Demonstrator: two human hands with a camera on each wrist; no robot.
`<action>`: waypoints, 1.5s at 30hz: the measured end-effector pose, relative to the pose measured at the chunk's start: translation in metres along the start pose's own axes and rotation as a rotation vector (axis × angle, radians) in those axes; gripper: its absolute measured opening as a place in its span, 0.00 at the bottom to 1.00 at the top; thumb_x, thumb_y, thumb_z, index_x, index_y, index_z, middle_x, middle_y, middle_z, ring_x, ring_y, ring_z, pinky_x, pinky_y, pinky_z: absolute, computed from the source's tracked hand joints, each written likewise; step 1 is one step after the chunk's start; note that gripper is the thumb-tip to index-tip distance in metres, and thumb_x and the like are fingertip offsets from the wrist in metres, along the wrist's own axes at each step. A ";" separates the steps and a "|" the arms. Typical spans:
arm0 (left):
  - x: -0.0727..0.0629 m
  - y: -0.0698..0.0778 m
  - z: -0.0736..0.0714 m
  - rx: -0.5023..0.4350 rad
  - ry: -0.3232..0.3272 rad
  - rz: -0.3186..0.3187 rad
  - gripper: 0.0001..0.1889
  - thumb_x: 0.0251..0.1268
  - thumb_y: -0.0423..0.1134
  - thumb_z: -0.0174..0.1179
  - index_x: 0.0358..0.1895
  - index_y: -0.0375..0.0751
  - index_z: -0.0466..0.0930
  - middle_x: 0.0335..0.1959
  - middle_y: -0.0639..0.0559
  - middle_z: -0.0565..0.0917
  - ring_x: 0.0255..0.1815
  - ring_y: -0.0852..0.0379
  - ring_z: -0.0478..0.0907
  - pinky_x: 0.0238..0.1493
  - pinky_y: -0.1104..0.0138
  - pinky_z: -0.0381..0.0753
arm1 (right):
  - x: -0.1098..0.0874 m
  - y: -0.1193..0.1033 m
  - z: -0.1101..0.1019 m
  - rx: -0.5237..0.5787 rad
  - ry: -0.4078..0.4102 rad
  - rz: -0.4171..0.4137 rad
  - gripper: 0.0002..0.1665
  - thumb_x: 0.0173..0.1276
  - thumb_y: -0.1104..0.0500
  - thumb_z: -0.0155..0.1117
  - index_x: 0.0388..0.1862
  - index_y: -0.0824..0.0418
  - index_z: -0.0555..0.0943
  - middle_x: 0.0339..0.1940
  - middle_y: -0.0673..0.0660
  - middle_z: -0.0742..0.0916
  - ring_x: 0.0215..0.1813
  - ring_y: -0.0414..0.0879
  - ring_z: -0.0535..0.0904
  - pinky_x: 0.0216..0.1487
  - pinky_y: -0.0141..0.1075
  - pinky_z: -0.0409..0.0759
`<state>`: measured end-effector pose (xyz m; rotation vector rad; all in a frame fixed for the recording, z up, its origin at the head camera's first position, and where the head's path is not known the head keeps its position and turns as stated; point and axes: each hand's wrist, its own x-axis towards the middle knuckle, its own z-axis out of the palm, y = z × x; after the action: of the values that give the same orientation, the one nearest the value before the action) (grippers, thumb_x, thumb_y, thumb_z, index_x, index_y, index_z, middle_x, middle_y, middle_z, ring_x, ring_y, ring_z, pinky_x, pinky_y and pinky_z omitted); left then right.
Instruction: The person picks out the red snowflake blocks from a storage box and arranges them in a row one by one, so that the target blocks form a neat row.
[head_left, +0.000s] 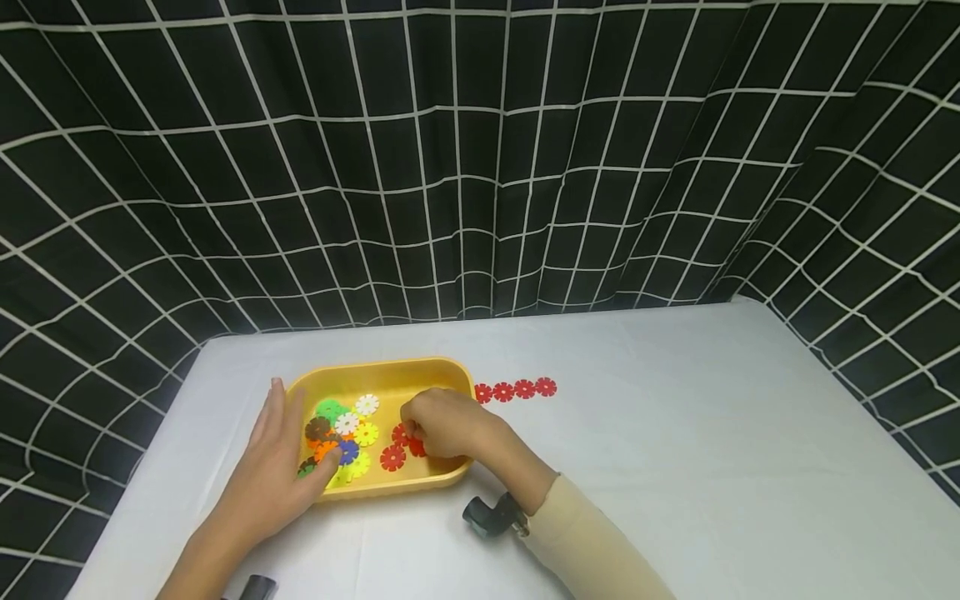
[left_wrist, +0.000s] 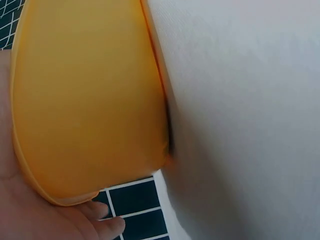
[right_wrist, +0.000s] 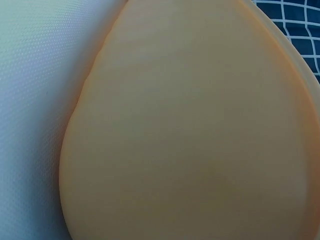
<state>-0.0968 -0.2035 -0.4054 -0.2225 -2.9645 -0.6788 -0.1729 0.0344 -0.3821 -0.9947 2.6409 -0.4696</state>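
A yellow plastic tray [head_left: 375, 493] holds notched snowflake discs in several colours. At its left end lies my left hand [head_left: 273, 471], fingers extended along the outside and thumb over the front rim. The left wrist view shows that palm [left_wrist: 30, 215] against the tray's outer wall [left_wrist: 90, 100]. My right hand [head_left: 446, 423] reaches into the tray's right half, its fingers curled down on a red snowflake disc [head_left: 417, 447]; the fingertips are partly hidden. Another red disc [head_left: 392, 457] lies just left of it. Only the tray's outside [right_wrist: 185, 125] fills most of the right wrist view.
Outside the tray, to its right, several red discs [head_left: 525, 389] form a row on the white tablecloth [head_left: 675, 433]. Mixed discs [head_left: 347, 423] are heaped in the tray's left half. A black curtain with white grid lines [head_left: 480, 167] hangs behind the table.
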 end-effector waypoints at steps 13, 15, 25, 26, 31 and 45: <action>0.003 0.002 0.003 -0.028 0.022 -0.028 0.52 0.63 0.48 0.62 0.77 0.23 0.40 0.78 0.26 0.43 0.73 0.25 0.53 0.66 0.32 0.58 | -0.004 0.005 -0.007 0.231 0.096 0.036 0.04 0.67 0.67 0.67 0.37 0.59 0.86 0.28 0.46 0.82 0.34 0.41 0.75 0.36 0.26 0.76; 0.004 0.002 0.004 -0.023 0.026 -0.027 0.50 0.62 0.47 0.61 0.77 0.22 0.42 0.78 0.26 0.44 0.72 0.25 0.54 0.66 0.32 0.58 | -0.005 0.006 -0.008 0.274 0.125 0.033 0.03 0.67 0.67 0.68 0.36 0.60 0.86 0.27 0.46 0.82 0.33 0.41 0.75 0.35 0.26 0.77; 0.003 0.004 0.003 0.002 0.023 -0.030 0.48 0.62 0.44 0.60 0.76 0.22 0.44 0.78 0.25 0.45 0.72 0.25 0.55 0.64 0.31 0.60 | -0.011 0.013 -0.012 0.544 0.176 0.024 0.04 0.64 0.68 0.71 0.31 0.62 0.86 0.26 0.50 0.85 0.23 0.45 0.81 0.27 0.31 0.82; 0.002 0.003 0.003 0.004 0.023 -0.029 0.47 0.62 0.44 0.60 0.76 0.22 0.45 0.78 0.26 0.45 0.72 0.25 0.55 0.64 0.31 0.60 | -0.012 0.014 -0.012 0.561 0.172 0.019 0.03 0.64 0.68 0.71 0.31 0.62 0.86 0.26 0.51 0.85 0.24 0.47 0.82 0.28 0.32 0.83; 0.001 0.002 0.005 0.007 0.028 -0.020 0.46 0.63 0.44 0.59 0.77 0.23 0.46 0.78 0.26 0.44 0.72 0.25 0.55 0.64 0.31 0.60 | -0.017 0.020 -0.012 0.656 0.165 0.010 0.02 0.63 0.69 0.72 0.33 0.63 0.87 0.27 0.51 0.86 0.27 0.51 0.85 0.32 0.40 0.86; 0.000 0.002 0.005 0.022 0.028 -0.009 0.44 0.64 0.44 0.58 0.77 0.23 0.48 0.79 0.27 0.42 0.73 0.25 0.53 0.64 0.31 0.59 | -0.035 0.054 -0.035 0.821 0.159 0.073 0.03 0.64 0.71 0.69 0.36 0.68 0.86 0.30 0.57 0.88 0.29 0.49 0.85 0.39 0.38 0.86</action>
<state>-0.0964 -0.2000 -0.4092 -0.1971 -2.9462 -0.6449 -0.1920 0.1030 -0.3661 -0.5974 2.2165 -1.4935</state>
